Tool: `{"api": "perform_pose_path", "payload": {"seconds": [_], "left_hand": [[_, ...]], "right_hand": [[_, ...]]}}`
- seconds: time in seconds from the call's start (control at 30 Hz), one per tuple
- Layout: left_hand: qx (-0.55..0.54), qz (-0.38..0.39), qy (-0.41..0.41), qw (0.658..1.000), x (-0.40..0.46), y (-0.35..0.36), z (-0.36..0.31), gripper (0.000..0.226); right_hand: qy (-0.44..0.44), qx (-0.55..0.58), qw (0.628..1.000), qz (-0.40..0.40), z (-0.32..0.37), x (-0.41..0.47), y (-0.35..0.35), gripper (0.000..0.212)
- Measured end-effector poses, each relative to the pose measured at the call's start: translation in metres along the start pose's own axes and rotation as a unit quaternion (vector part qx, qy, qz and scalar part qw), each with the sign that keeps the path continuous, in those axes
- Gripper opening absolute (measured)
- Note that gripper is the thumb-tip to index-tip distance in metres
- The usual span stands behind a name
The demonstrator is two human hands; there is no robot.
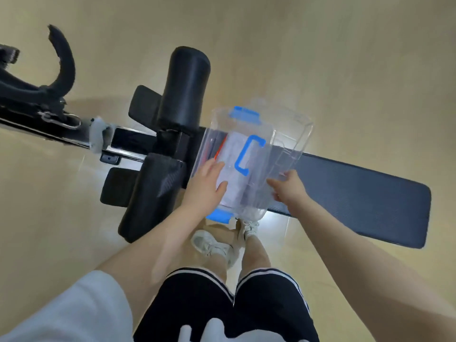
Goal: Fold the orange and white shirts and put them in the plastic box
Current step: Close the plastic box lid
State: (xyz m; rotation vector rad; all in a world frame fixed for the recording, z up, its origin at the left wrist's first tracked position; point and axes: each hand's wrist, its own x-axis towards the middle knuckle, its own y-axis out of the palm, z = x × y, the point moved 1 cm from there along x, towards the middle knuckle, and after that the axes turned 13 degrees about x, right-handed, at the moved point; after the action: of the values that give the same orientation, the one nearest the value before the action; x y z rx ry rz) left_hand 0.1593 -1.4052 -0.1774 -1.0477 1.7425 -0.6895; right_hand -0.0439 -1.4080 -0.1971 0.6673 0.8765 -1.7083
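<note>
Both shirts, white (232, 166) over orange (220, 149), lie folded inside the plastic box (291, 134) on the bench (357, 188); left hand (206, 183) flat and right hand (287, 185) curled seat the lid (246, 169), latching apparently remains

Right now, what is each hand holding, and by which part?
Both are on the box lid. The left hand lies flat on its near left part; the right hand grips its near right edge. The shirts lie inside the box.
</note>
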Motion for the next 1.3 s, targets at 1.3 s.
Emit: {"api": "perform_pose_path", "payload": {"seconds": [1.3], "left_hand": [[0.274, 0.096, -0.158, 0.944, 0.093, 0.034, -0.020, 0.115]], "right_hand": [[-0.139, -0.247, 0.926, 0.251, 0.119, 0.147, 0.032, 0.070]]}}
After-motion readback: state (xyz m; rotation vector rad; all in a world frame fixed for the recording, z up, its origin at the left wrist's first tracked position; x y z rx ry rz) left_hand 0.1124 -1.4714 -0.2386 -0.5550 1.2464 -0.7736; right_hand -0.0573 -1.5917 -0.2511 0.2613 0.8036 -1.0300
